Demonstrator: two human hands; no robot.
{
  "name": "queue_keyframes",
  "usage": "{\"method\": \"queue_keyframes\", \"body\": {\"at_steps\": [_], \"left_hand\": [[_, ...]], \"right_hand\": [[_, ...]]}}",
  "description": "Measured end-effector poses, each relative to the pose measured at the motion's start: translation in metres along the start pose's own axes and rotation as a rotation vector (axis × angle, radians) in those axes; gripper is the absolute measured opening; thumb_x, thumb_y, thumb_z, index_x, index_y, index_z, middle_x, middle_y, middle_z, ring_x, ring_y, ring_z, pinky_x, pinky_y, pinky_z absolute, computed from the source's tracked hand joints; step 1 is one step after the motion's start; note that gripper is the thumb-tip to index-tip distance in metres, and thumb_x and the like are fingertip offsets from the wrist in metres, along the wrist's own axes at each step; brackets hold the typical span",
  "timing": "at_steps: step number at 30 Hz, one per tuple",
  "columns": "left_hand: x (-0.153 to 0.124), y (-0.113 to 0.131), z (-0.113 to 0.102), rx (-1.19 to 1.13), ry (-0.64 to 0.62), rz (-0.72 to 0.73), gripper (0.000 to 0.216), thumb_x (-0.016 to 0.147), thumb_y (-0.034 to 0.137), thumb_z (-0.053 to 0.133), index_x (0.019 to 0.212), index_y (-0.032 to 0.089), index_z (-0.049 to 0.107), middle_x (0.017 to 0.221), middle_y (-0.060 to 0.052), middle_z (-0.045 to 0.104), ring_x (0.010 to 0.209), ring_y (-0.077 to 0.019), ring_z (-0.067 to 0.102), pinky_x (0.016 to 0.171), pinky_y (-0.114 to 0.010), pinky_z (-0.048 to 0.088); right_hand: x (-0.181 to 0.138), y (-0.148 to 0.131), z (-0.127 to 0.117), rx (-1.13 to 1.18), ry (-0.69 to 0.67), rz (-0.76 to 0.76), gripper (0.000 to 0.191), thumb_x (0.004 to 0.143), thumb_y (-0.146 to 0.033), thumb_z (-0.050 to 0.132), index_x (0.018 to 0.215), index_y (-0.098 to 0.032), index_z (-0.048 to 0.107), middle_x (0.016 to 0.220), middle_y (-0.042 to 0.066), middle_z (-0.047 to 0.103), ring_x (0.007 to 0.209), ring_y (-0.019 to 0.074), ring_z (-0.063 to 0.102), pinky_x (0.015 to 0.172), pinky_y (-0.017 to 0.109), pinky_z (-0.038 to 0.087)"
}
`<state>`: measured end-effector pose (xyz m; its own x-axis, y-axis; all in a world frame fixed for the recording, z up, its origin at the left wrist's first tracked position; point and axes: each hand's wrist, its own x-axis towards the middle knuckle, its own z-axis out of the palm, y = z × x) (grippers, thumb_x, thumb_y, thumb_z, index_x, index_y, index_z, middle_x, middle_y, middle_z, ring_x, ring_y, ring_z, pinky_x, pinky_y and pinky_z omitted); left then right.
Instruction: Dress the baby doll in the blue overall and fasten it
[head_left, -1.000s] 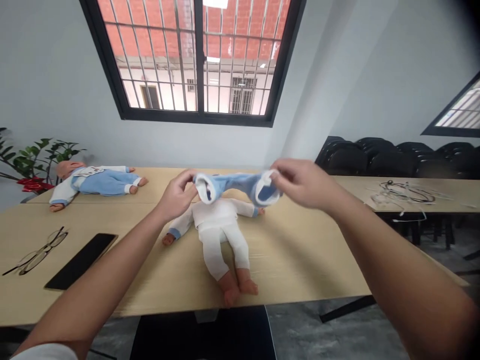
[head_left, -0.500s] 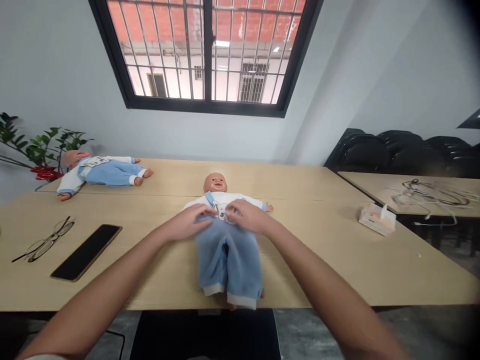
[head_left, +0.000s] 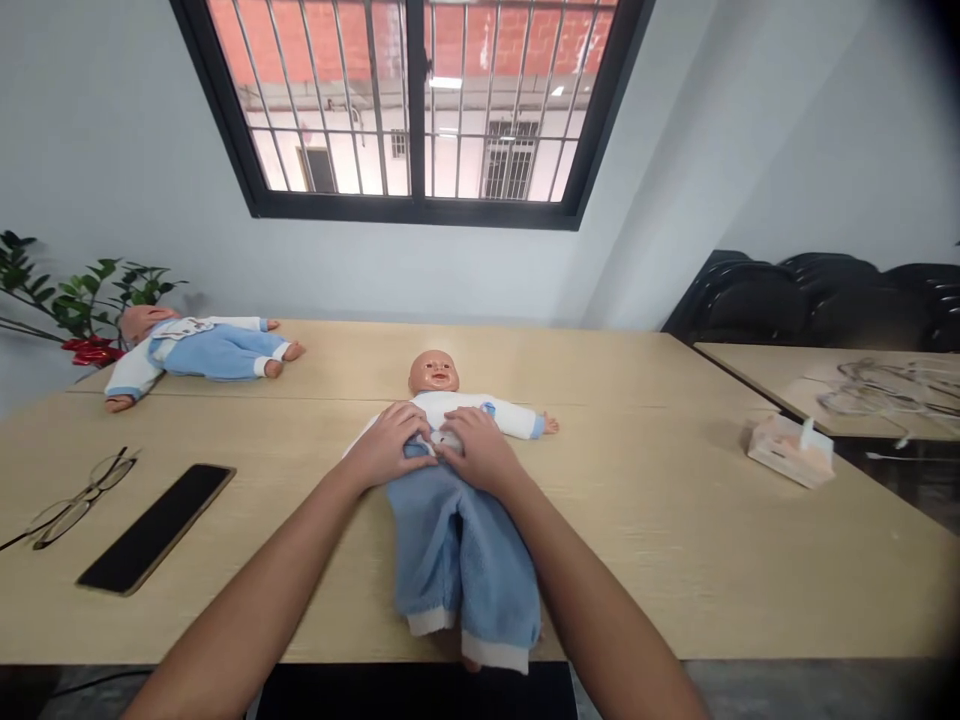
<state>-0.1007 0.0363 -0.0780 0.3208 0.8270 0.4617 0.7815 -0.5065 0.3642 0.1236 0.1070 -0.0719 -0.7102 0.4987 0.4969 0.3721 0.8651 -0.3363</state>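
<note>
A baby doll (head_left: 434,373) in a white top lies on its back in the middle of the wooden table (head_left: 660,500). Blue fleece dungarees (head_left: 461,555) with white cuffs are spread over its body and legs. My left hand (head_left: 393,443) and my right hand (head_left: 475,447) rest side by side on the doll's chest, fingers curled on the top edge of the dungarees. The fingertips are partly hidden, so the exact grip is unclear. One doll foot shows below the right cuff at the table's front edge.
A second doll (head_left: 196,349) dressed in blue lies at the far left near a plant (head_left: 82,305). Glasses (head_left: 71,498) and a black phone (head_left: 157,526) lie at the left. A tissue box (head_left: 791,449) sits at the right. Black chairs and a cable-strewn table stand behind it.
A second ago both hands held the dungarees up in the air above the doll. They have since laid them over the doll and now press at its chest.
</note>
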Motion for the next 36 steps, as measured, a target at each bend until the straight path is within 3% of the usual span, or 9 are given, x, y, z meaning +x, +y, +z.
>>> {"method": "queue_keyframes", "body": {"at_steps": [6, 12, 16, 20, 23, 26, 30, 32, 36], "left_hand": [[-0.009, -0.001, -0.004, -0.041, -0.011, -0.106, 0.064, 0.081, 0.057, 0.079, 0.131, 0.023, 0.059, 0.127, -0.011, 0.067, 0.117, -0.0303, 0.061, 0.102, -0.044, 0.045], [-0.01, -0.002, -0.013, 0.031, -0.196, -0.061, 0.041, 0.087, 0.062, 0.069, 0.102, 0.024, 0.071, 0.099, -0.006, 0.072, 0.101, -0.0272, 0.063, 0.092, -0.038, 0.043], [-0.01, -0.002, -0.014, 0.023, -0.219, -0.089, 0.049, 0.08, 0.068, 0.073, 0.095, 0.021, 0.068, 0.098, -0.006, 0.069, 0.098, -0.027, 0.06, 0.085, -0.037, 0.043], [-0.011, 0.002, -0.013, -0.027, -0.132, -0.054, 0.039, 0.095, 0.059, 0.059, 0.091, 0.021, 0.063, 0.097, -0.006, 0.068, 0.099, -0.0258, 0.058, 0.092, -0.039, 0.042], [-0.015, 0.011, -0.013, -0.205, -0.01, -0.12, 0.037, 0.099, 0.055, 0.052, 0.107, 0.02, 0.061, 0.104, -0.007, 0.068, 0.1, -0.0244, 0.06, 0.092, -0.038, 0.044], [-0.017, 0.02, -0.012, -0.35, -0.108, -0.198, 0.055, 0.089, 0.06, 0.066, 0.126, 0.021, 0.054, 0.105, -0.005, 0.069, 0.093, -0.0235, 0.062, 0.082, -0.034, 0.047], [-0.014, 0.023, -0.012, -0.281, -0.298, -0.135, 0.04, 0.079, 0.058, 0.076, 0.094, 0.022, 0.066, 0.088, -0.002, 0.069, 0.082, -0.0232, 0.061, 0.078, -0.032, 0.045], [-0.011, 0.02, -0.012, -0.311, -0.231, -0.139, 0.031, 0.091, 0.051, 0.063, 0.083, 0.021, 0.064, 0.085, -0.002, 0.068, 0.082, -0.0221, 0.06, 0.079, -0.032, 0.046], [-0.011, 0.019, -0.014, -0.489, 0.04, -0.275, 0.033, 0.097, 0.05, 0.052, 0.101, 0.02, 0.065, 0.101, -0.004, 0.069, 0.096, -0.023, 0.062, 0.089, -0.033, 0.048]], "right_hand": [[-0.004, -0.006, -0.002, 0.031, -0.03, -0.054, 0.01, 0.097, -0.029, 0.064, 0.097, -0.019, 0.06, 0.105, 0.01, 0.068, 0.108, 0.0266, 0.057, 0.101, 0.042, 0.042], [-0.008, -0.016, -0.01, 0.002, -0.112, -0.047, 0.025, 0.095, -0.042, 0.067, 0.104, -0.018, 0.065, 0.099, 0.009, 0.071, 0.094, 0.0253, 0.062, 0.087, 0.037, 0.043], [-0.007, -0.017, -0.011, -0.061, -0.233, 0.012, 0.035, 0.092, -0.051, 0.071, 0.11, -0.021, 0.07, 0.101, 0.009, 0.074, 0.09, 0.0254, 0.063, 0.082, 0.036, 0.042], [-0.004, -0.018, -0.011, -0.071, -0.211, -0.024, 0.028, 0.096, -0.046, 0.065, 0.095, -0.018, 0.068, 0.099, 0.011, 0.07, 0.094, 0.0263, 0.06, 0.085, 0.038, 0.043], [-0.005, -0.02, -0.01, 0.129, -0.129, -0.025, 0.022, 0.102, -0.039, 0.055, 0.101, -0.019, 0.062, 0.104, 0.01, 0.067, 0.099, 0.0249, 0.057, 0.089, 0.038, 0.044], [-0.007, -0.02, -0.01, 0.388, 0.007, 0.134, 0.027, 0.105, -0.044, 0.045, 0.097, -0.021, 0.057, 0.092, 0.004, 0.062, 0.086, 0.021, 0.056, 0.083, 0.034, 0.045], [-0.009, -0.019, -0.017, 0.638, 0.037, 0.252, 0.04, 0.104, -0.056, 0.041, 0.088, -0.022, 0.053, 0.083, 0.001, 0.057, 0.08, 0.0188, 0.054, 0.079, 0.032, 0.046], [-0.01, -0.019, -0.023, 0.647, -0.08, 0.22, 0.042, 0.098, -0.062, 0.051, 0.095, -0.02, 0.058, 0.091, 0.002, 0.062, 0.087, 0.0205, 0.057, 0.084, 0.034, 0.048], [-0.009, -0.024, -0.029, 0.468, -0.256, 0.206, 0.061, 0.076, -0.053, 0.082, 0.124, -0.021, 0.06, 0.118, 0.008, 0.067, 0.105, 0.0276, 0.06, 0.095, 0.04, 0.048]]}}
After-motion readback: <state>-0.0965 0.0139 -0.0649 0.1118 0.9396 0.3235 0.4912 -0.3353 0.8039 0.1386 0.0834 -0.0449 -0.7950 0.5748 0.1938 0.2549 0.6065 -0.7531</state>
